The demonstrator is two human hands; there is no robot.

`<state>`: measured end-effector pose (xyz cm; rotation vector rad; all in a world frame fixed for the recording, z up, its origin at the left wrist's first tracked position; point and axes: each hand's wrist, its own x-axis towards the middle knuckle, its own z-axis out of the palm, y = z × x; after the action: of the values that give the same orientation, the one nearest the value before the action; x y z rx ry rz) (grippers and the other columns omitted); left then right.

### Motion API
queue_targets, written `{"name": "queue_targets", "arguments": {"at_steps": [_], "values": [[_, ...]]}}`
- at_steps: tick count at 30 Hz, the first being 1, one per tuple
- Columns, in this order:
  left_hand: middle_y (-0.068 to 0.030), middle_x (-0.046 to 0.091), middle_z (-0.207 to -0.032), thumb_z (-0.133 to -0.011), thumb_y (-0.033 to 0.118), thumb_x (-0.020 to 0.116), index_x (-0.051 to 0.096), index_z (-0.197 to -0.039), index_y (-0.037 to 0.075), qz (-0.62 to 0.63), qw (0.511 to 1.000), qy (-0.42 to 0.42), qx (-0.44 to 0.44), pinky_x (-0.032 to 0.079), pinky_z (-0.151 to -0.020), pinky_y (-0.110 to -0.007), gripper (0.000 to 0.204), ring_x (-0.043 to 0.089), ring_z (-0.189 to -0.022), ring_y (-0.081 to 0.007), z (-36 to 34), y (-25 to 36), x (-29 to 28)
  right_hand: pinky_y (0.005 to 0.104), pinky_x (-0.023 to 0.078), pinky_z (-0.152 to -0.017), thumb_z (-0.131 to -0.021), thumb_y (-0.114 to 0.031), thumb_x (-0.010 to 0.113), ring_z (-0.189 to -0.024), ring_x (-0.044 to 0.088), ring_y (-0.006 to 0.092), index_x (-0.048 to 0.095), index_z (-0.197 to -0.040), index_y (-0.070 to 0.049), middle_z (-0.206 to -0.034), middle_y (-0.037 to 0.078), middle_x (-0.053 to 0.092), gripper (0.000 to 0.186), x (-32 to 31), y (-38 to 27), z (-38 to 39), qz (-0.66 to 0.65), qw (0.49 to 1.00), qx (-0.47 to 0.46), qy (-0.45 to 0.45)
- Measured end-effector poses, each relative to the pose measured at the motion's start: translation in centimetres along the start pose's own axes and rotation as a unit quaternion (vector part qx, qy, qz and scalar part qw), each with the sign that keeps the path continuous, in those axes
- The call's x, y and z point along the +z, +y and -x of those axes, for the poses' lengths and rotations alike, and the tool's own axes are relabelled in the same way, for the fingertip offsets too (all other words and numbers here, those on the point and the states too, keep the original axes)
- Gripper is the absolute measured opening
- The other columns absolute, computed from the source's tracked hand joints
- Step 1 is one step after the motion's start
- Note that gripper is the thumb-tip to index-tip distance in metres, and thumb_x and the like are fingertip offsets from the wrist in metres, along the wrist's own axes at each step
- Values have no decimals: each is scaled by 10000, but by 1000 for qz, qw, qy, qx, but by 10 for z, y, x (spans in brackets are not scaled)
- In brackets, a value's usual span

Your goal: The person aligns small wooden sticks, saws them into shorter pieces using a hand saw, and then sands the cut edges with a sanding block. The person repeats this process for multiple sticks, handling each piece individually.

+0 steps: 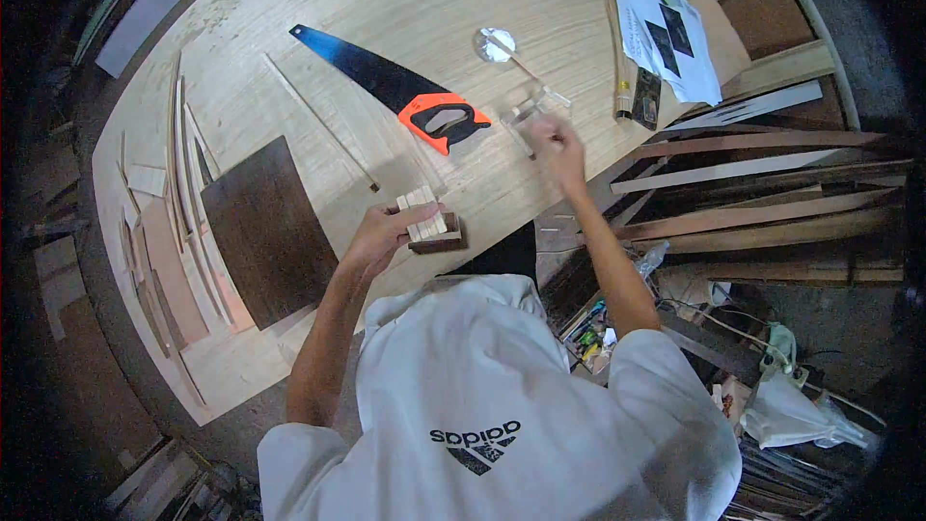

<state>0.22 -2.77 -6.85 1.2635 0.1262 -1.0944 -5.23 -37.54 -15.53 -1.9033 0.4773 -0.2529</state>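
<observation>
My left hand [378, 234] is closed around a small slatted piece of pale wood [422, 214], thumb along its edge. Close under that piece, near the table's front edge, is a small dark brown wooden box or block [448, 234], partly covered by it. My right hand [559, 152] is over the table to the right, blurred by motion, so its fingers cannot be read. Beside it lie a few short pale sticks [555, 96] and a small blurred item I cannot make out. Beyond them a thin stick rests on a round white-silver patch [495, 44].
A handsaw [386, 84] with an orange and black handle lies mid-table. A dark brown board [270, 232] and thin wood strips [183, 203] lie at the left. Printed sheets [666, 34] and a brush-like tool [624, 96] are at the right edge. Planks [762, 169] are stacked beyond.
</observation>
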Motion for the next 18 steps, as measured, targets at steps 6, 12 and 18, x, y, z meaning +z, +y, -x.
{"name": "queue_targets", "arguments": {"at_steps": [6, 12, 18], "values": [[-115, 729, -1056, -870, 238, 765, 683, -1134, -35, -22, 1000, 7, 9, 544, -879, -334, 389, 702, -955, -185, 1, 19, 10, 395, 524, -830, -835, -146, 711, -885, 662, 302, 668, -1174, -45, -973, 162, 686, 357, -41, 68, -74, 400, 868, -237, 174], [-94, 731, -1057, -868, 255, 761, 699, -1123, -29, -33, 999, 12, 34, 529, -872, -327, 387, 687, -931, -169, 6, 34, 12, 286, 500, -819, -891, -159, 722, -896, 652, 165, 673, -1165, -4, -966, 83, 710, 318, -61, 61, -72, 103, 982, 97, 124], [-87, 739, -957, -850, 316, 772, 732, -1056, -14, -78, 996, 9, 50, 521, -753, -284, 390, 680, -814, -136, 11, 49, 25, 277, 512, -829, -900, -82, 719, -904, 644, 117, 637, -1245, -21, -998, 69, 715, 360, -20, -86, 20, -187, 982, 32, -4]]}}
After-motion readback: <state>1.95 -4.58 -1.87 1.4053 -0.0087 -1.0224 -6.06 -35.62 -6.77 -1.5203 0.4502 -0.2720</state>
